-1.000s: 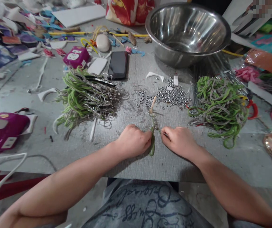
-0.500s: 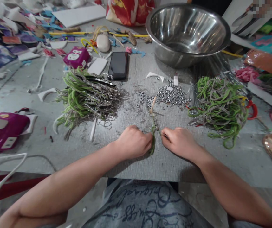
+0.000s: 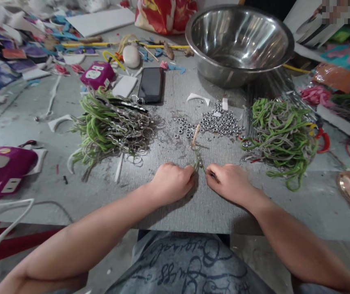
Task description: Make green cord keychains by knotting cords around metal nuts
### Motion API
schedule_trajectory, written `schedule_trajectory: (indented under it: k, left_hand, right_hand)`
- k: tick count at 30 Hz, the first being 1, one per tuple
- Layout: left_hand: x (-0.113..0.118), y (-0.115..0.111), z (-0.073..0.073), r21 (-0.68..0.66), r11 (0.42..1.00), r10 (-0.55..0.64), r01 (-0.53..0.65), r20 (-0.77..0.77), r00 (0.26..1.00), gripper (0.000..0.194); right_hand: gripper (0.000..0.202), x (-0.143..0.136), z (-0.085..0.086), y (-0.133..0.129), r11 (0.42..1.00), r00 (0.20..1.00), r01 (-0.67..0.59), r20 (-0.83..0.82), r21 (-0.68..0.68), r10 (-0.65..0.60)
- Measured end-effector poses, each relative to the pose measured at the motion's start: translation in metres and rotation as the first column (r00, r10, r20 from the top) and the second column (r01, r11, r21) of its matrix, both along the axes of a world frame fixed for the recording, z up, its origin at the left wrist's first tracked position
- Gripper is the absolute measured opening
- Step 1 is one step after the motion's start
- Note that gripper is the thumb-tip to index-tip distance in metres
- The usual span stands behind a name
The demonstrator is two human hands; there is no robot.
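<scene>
- Your left hand (image 3: 175, 183) is curled up, palm down; its thumb and finger pinch one green strand of the cord (image 3: 198, 155).
- Your right hand (image 3: 229, 181) is curled too; it pinches a strand on the other side, and its fingertips are partly hidden.
- The cord is on the table (image 3: 175, 218), in front of you; it runs from the stick (image 3: 196, 134) down to the small gap between your hands.
- Shiny nuts (image 3: 200, 163) sit on the cord, just past your fingers; they are too small to count.
- The nut pile (image 3: 224, 124) lies past the stick, a bit to the right; white scraps (image 3: 198, 97) lie near it.
- A green and gray bundle (image 3: 97, 126) lies to your left; a loose green and gray heap (image 3: 285, 139) lies to your right.
- Farther back are a black phone (image 3: 150, 85) and a big metal bowl (image 3: 230, 76); the phone lies flat, and the bowl stands upright.
</scene>
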State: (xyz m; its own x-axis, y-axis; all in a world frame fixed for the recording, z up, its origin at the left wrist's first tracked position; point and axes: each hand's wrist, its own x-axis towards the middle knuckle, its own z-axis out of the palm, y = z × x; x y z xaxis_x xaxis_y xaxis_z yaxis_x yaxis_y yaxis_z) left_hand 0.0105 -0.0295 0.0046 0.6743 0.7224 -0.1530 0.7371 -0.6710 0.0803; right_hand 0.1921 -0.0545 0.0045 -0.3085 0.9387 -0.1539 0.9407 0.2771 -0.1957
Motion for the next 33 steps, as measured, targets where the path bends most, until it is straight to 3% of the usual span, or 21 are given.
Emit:
schedule_trajectory:
  k: [7, 12, 18, 22, 25, 29, 31, 33]
  left_hand:
    - [-0.004, 0.005, 0.011, -0.109, 0.991, -0.083, 0.08, -0.019, 0.996, 0.025]
    - [-0.004, 0.004, 0.011, -0.113, 0.987, -0.121, 0.119, -0.013, 0.993, 0.025]
    - [-0.007, 0.004, 0.009, 0.003, 1.0, -0.029, 0.029, 0.048, 0.998, 0.045]
    - [-0.009, 0.008, 0.01, 0.066, 0.997, 0.029, -0.035, 0.097, 0.995, 0.048]
    - [-0.011, 0.011, 0.011, 0.097, 0.99, 0.099, -0.106, 0.077, 0.992, 0.041]
    - [-0.014, 0.013, 0.012, 0.198, 0.961, 0.174, -0.193, 0.106, 0.979, 0.021]
    - [-0.015, 0.014, 0.011, 0.234, 0.95, 0.166, -0.206, 0.182, 0.969, 0.021]
    - [-0.016, 0.015, 0.009, 0.248, 0.956, 0.085, -0.156, 0.277, 0.957, 0.025]
  right_hand:
    - [0.019, 0.001, 0.0, 0.001, 1.0, 1.0, -0.003, -0.016, 0.005, 0.003]
    - [0.018, 0.001, 0.0, 0.001, 1.0, 1.0, -0.018, -0.005, 0.017, 0.018]
    - [0.026, -0.002, 0.001, -0.001, 0.998, 1.0, 0.023, 0.01, 0.065, -0.024]
    - [0.035, 0.003, 0.0, 0.002, 0.994, 0.998, 0.062, -0.004, 0.091, -0.062]
    - [0.032, 0.009, -0.003, 0.007, 0.977, 0.994, 0.107, -0.035, 0.184, -0.102]
    - [0.02, 0.015, -0.007, 0.013, 0.927, 0.995, 0.072, -0.092, 0.368, -0.041]
    - [0.019, 0.015, -0.009, 0.014, 0.898, 0.99, 0.054, -0.14, 0.436, 0.008]
    - [0.02, 0.014, -0.009, 0.014, 0.88, 0.98, 0.026, -0.186, 0.473, 0.07]
